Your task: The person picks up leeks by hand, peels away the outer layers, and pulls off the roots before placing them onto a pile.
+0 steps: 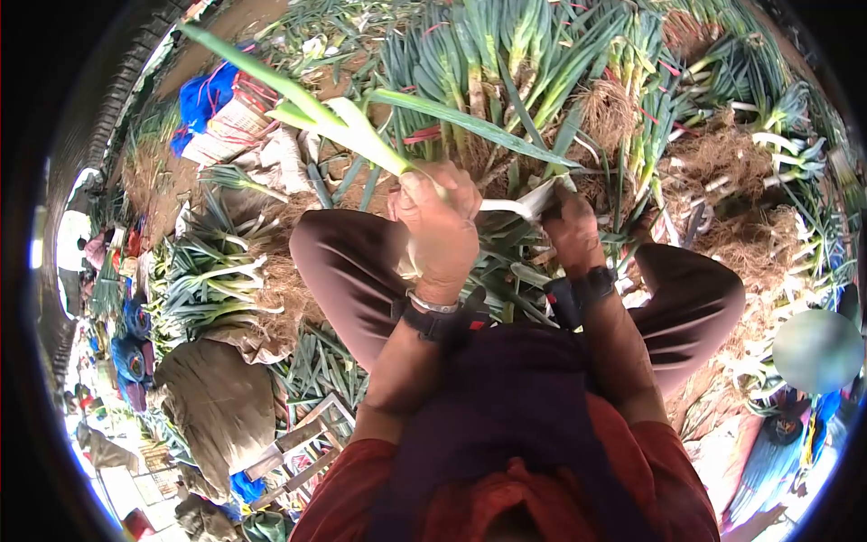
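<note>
My left hand (440,226) is closed around a leek (348,126) at its pale stalk, with the long green leaves fanning up and to the left. My right hand (572,228) grips the white root end of the same leek (519,206), just right of my left hand. Both hands are held above my knees (348,262), and both wrists wear dark bands. Whether my right hand also holds a tool is hidden by its fingers.
Bundles of leeks (506,63) are piled ahead, with trimmed roots and brown debris (722,163) at right. More leeks (212,271) lie at left beside sacks (217,397) and a blue cloth (203,95). People and crates are visible at the far left.
</note>
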Tool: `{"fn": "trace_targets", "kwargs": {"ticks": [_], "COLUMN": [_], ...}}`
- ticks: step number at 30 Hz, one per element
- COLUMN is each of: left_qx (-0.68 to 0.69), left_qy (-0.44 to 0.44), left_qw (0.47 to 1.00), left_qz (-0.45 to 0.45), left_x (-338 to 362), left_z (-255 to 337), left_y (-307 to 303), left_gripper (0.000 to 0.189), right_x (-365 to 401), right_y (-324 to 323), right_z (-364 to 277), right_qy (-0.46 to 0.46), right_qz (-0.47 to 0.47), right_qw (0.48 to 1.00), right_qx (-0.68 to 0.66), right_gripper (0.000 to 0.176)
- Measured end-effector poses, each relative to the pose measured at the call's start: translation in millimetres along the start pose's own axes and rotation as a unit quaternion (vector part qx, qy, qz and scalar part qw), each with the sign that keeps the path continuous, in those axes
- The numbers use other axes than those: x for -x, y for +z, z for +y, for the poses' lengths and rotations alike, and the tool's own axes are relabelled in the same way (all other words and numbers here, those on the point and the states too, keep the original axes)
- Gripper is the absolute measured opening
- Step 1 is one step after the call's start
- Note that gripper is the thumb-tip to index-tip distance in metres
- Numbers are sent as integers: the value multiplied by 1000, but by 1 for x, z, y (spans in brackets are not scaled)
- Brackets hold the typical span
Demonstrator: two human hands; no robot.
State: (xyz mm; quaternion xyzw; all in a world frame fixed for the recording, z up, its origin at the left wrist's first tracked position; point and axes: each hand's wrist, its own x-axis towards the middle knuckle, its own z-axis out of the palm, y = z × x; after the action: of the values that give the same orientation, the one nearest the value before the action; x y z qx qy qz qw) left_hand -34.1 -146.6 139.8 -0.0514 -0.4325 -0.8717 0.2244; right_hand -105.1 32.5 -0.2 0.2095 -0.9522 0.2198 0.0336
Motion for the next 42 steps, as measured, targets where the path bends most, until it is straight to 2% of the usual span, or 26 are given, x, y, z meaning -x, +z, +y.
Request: {"fn": "trace_targets", "kwargs": {"ticks": [1, 2, 3, 4, 6, 8, 9, 10, 11, 13, 15, 17, 19, 21, 24, 25, 26, 29, 30, 32, 34, 36, 37, 40, 41, 42], "left_qx": [53, 42, 32, 21, 59, 67, 29, -11, -51, -164, -214, -139, -123, -102, -109, -127, -102, -113, -87, -84, -100, -147, -160, -168, -179, -173], "left_qy": [-15, -11, -6, -2, 11, -5, 20, 60, 97, 147, 170, 161, 156, 137, 107, 62, -10, -217, -280, -314, -346, -323, -344, -367, -358, -359], "left_qw": [999, 999, 999, 999, 990, 988, 992, 986, 977, 958, 941, 937, 943, 956, 966, 962, 987, 969, 956, 946, 932, 935, 925, 915, 916, 916], "left_qz": [1, 15, 27, 39, 126, 137, 118, 152, 182, 183, 198, 278, 267, 240, 207, 232, 124, 42, 22, 3, -41, -20, -14, -26, -33, -40], "left_x": [2, 4, 6, 7, 5, -2, -3, -6, -12, -33, -58, -81, -106, -128, -157, -166, -180, -191, -190, -182, -176, -168, -168, -171, -171, -172], "left_z": [2, 0, -4, -6, 7, 16, 14, 17, 21, 49, 76, 74, 63, 49, 30, 25, 20, -1, -11, -19, -12, -4, -8, -11, -11, -9], "left_y": [7, 10, 13, 17, 33, 22, 25, 25, 24, 10, -9, -7, -21, -43, -43, -42, -59, -83, -96, -95, -81, -63, -66, -74, -73, -71], "left_gripper": [37, 37, 38, 38, 43, 46, 46, 46, 47, 47, 47, 47, 47, 45, 40, 34, 31, 33, 35, 47, 47, 49, 52, 54, 52, 49], "right_x": [13, 22, 26, 34, 38, 66, 79, 92, 109, 149, 179, 182, 165, 148, 95, 69, 54, -2, -32, -70, -94, -113, -126, -146, -142, -146], "right_y": [-8, -14, -17, -15, 9, 33, 49, 64, 78, 42, 89, 145, 151, 151, 78, 39, 39, 46, 48, 67, 104, 180, 221, 114, 90, 76], "right_z": [4, 8, 13, 29, 82, 145, 174, 203, 220, 214, 266, 289, 271, 243, 149, 111, 106, 93, 85, 83, 89, 136, 167, 82, 64, 56], "right_qy": [79, 153, 140, 215, 230, 188, 225, 262, 375, 582, 468, 284, 214, 125, 170, 198, 146, 66, 91, 130, 145, 162, 149, 317, 286, 269], "right_qz": [46, 93, 143, 124, 134, 62, 64, 61, 104, 20, -37, -84, -7, 25, -157, -250, -208, -134, -146, -100, 29, 85, 110, 141, 163, 182], "right_qw": [970, 882, 871, 919, 839, 974, 972, 962, 921, 795, 872, 881, 959, 990, 972, 946, 965, 989, 983, 949, 824, 796, 811, 610, 596, 623], "right_qx": [-225, -436, -449, -306, -475, -108, -29, 48, 8, -168, 140, 369, 185, 59, 50, 52, 60, 7, -58, -271, -547, -577, -555, -712, -733, -711], "right_gripper": [23, 25, 28, 23, 20, 22, 23, 26, 28, 27, 19, 11, 15, 23, 33, 35, 33, 27, 25, 23, 23, 22, 21, 17, 18, 18]}}
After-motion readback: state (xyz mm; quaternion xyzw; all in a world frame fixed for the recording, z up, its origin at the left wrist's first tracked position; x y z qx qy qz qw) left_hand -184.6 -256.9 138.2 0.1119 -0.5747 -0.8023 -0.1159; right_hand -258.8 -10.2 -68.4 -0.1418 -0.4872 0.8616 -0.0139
